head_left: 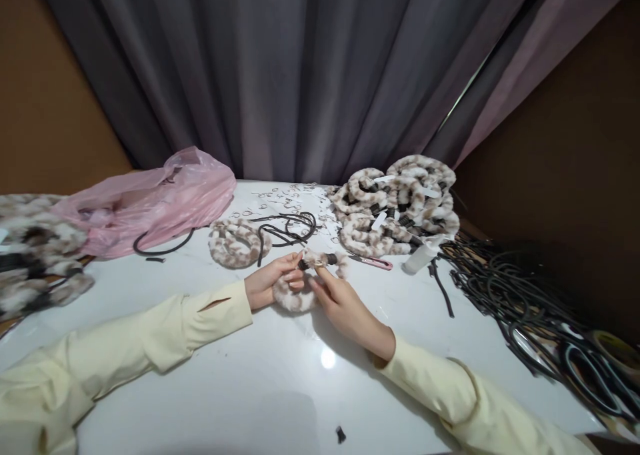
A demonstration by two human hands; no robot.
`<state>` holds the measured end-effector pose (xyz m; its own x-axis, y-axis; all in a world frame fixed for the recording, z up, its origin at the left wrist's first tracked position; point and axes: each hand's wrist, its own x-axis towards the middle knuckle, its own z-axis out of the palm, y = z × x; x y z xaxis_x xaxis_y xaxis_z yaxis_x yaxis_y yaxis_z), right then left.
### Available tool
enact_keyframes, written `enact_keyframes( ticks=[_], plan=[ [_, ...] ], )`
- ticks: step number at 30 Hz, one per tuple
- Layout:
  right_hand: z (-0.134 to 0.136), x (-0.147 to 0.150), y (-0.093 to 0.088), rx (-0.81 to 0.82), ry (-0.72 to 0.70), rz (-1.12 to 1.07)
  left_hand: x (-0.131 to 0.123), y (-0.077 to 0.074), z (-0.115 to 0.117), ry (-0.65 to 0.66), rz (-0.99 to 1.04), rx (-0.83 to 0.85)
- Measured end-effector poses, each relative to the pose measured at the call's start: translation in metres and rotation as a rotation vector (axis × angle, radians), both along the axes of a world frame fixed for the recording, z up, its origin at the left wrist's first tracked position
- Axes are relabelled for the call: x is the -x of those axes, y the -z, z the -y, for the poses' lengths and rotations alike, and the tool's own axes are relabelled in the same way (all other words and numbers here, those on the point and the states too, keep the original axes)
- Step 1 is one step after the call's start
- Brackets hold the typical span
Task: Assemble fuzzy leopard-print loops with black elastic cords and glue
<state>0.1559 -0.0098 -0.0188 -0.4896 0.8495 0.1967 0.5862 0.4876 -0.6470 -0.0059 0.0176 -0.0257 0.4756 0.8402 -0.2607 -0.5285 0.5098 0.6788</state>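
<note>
Both of my hands hold one furry brown-and-white ring over the white table. My left hand pinches the ring's open end near a black band. On the other side, my right hand closes its fingers on the fur by the ring's second end. A finished furry ring lies just behind my left hand. Loose black cords lie beside it.
A pile of furry rings sits at the back right, a pink plastic bag at the back left. A pink cutter and a small white bottle lie near the pile. Black cords heap at the right edge. Grey curtains hang behind.
</note>
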Motion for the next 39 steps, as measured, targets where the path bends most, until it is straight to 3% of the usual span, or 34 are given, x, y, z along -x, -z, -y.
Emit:
enact_keyframes(
  ticks=[4,6,10,15,19,25,28,30,34,39],
  plan=[
    [-0.003,0.005,0.005,0.341,-0.026,-0.292,0.000,0.000,0.002,0.008,-0.076,-0.105],
    [-0.003,0.007,0.006,0.406,-0.003,-0.343,0.000,-0.002,0.003,-0.013,-0.202,-0.231],
    [-0.002,0.007,0.002,0.300,0.036,-0.333,-0.001,-0.007,0.007,-0.110,-0.501,-0.428],
    [0.005,0.007,-0.007,0.329,0.004,-0.256,-0.001,-0.010,0.013,-0.285,-0.839,-0.676],
    [0.013,0.005,-0.011,0.035,-0.064,-0.079,-0.001,-0.010,0.016,-0.326,-1.048,-0.854],
    [0.022,-0.004,-0.010,-0.460,-0.156,0.378,-0.004,-0.011,0.021,-0.220,-1.091,-0.946],
    [0.016,-0.009,-0.014,-0.598,-0.130,0.442,-0.004,-0.012,0.022,-0.184,-1.083,-0.977],
    [0.009,-0.011,-0.015,-0.599,-0.088,0.432,-0.004,-0.012,0.022,-0.172,-1.065,-0.959],
    [-0.005,-0.014,-0.011,-0.441,0.008,0.357,-0.004,-0.014,0.024,-0.187,-0.982,-0.872],
    [-0.013,-0.014,-0.005,-0.321,-0.006,0.185,-0.006,-0.019,0.029,-0.131,-0.911,-0.839]
  ],
)
